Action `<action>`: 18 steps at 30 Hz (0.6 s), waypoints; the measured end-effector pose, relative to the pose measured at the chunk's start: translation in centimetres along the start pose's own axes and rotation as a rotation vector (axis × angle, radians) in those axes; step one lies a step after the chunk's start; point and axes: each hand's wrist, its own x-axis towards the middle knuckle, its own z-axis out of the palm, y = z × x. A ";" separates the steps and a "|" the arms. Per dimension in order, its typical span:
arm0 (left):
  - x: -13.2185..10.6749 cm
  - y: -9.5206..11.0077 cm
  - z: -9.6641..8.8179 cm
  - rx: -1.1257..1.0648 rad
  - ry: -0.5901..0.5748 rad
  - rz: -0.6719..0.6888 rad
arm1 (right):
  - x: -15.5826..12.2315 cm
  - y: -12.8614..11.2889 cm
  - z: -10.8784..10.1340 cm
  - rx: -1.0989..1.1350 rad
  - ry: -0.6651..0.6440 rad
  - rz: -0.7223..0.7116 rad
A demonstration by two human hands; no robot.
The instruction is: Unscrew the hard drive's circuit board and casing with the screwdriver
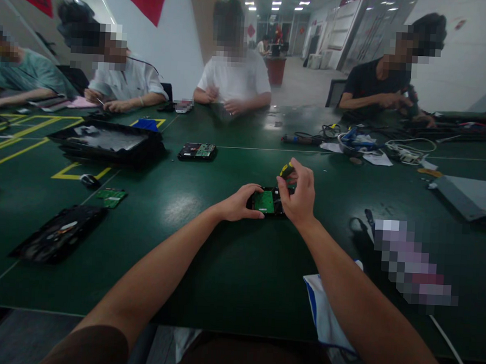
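A small black hard drive (pixel 268 201) with a green circuit board facing up lies on the dark green table (pixel 230 268) in front of me. My left hand (pixel 238 202) grips its left end, fingers curled round the edge. My right hand (pixel 298 194) is closed on a screwdriver (pixel 286 169) with a yellow and black handle, held upright over the drive's right side. The screwdriver's tip is hidden behind my fingers.
A second drive (pixel 197 151) lies farther back. A black tray (pixel 106 142), a loose green board (pixel 111 197) and an opened drive (pixel 58 240) are at left. Cables (pixel 363 142) sit far right, a white cloth (pixel 326 311) near right. Several people sit across the table.
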 end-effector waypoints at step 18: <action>0.1 -0.1 0.1 -0.023 -0.001 -0.007 | -0.2 0.1 0.0 -0.019 0.004 0.053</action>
